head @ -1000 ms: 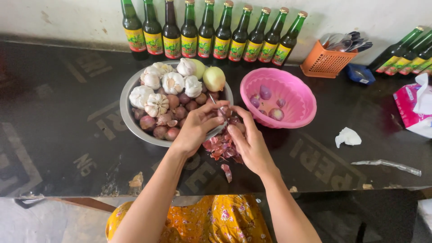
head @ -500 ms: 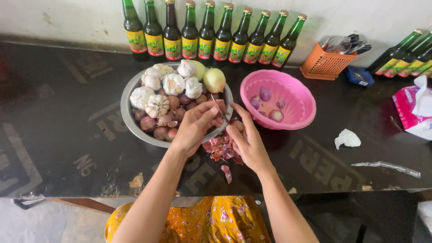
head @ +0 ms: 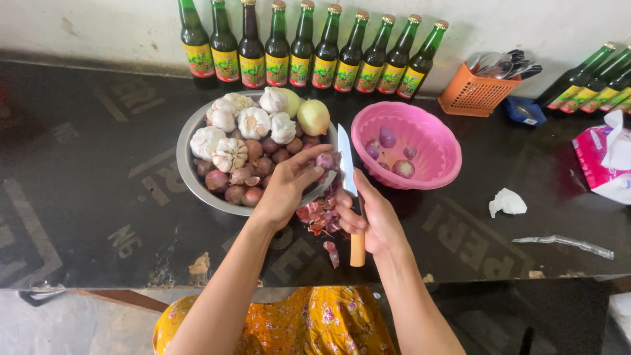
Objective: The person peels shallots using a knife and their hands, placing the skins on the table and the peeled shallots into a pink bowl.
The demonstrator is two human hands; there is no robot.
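Shallot (head: pixel 325 160): small and reddish-purple, pinched in the fingertips of the left hand (head: pixel 287 187), just over the near rim of the metal bowl (head: pixel 186 172) and beside the knife blade.
Left hand: curled in a light pinch, thumb and fingers closed round the shallot, the rest of the hand loose above the bowl's edge.
Right hand (head: pixel 369 220): wrapped round the pale wooden handle of the knife (head: pixel 348 172), grasping it firmly; the blade points away from the person, up towards the bowls, its edge close to the shallot.
Doing it well: to my eye this is peeling, so the blade wants to catch only the dry skin, with the holding fingers kept clear of the edge and the cut kept shallow so little flesh is lost.
Peelings (head: pixel 319 220): a pinkish heap on the dark counter (head: pixel 98 164), directly under the two hands, with one scrap lying nearer the counter's front edge.
Metal bowl: piled with white garlic heads at the back, unpeeled shallots at the front, and a pale round onion at the far right.
Pink bowl (head: pixel 420 164): just right of the metal one, holding a few peeled purple shallots.
Behind: a row of green bottles (head: pixel 309 46) against the wall, and an orange basket (head: pixel 476 95) of spoons to the right.
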